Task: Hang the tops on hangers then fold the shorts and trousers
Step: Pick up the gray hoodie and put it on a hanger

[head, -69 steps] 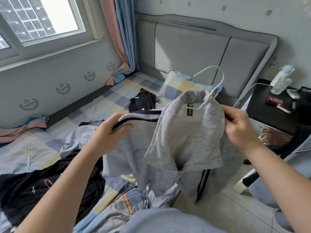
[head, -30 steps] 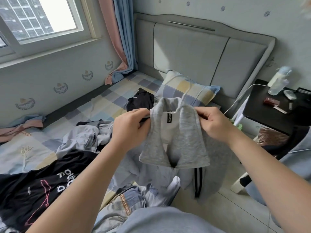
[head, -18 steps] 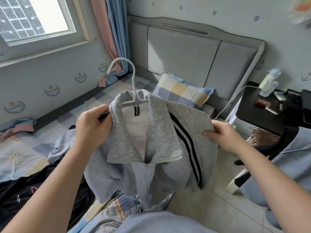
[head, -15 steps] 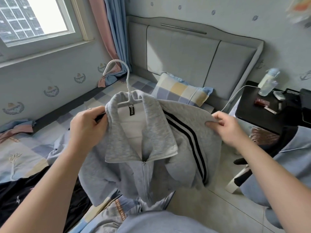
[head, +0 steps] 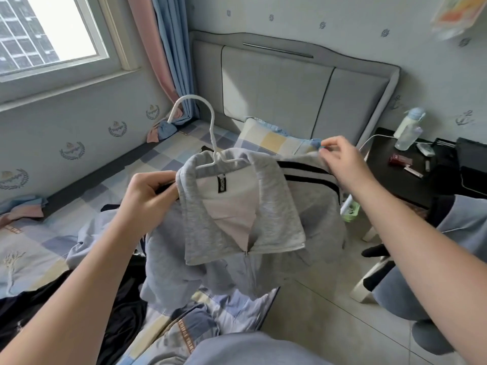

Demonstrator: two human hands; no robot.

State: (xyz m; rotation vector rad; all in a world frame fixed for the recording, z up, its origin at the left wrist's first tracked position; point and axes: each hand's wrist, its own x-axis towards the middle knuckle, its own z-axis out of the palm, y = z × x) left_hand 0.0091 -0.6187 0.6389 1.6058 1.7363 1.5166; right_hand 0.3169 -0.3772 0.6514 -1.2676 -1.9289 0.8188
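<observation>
A grey zip-neck top [head: 245, 222] with black shoulder stripes hangs on a white hanger [head: 210, 143], whose hook sticks up out of the collar. My left hand [head: 150, 196] grips the top's left shoulder. My right hand [head: 340, 162] pinches the right shoulder at the striped seam. I hold the top in the air above the bed's edge. More clothes lie on the bed: a black garment [head: 66, 306] at lower left and a pale blue one [head: 84, 243] behind my left arm.
A checked pillow [head: 268, 140] leans on the grey headboard [head: 290, 83]. A black bedside table [head: 421, 169] at right holds a bottle [head: 408, 127] and small items. Another person's clothed legs [head: 427, 291] are at the right over the tiled floor. A window [head: 47, 30] is upper left.
The hanger's hook has come up out of the collar and the top has been spread. My hands have moved apart to its two shoulders; the right one has risen.
</observation>
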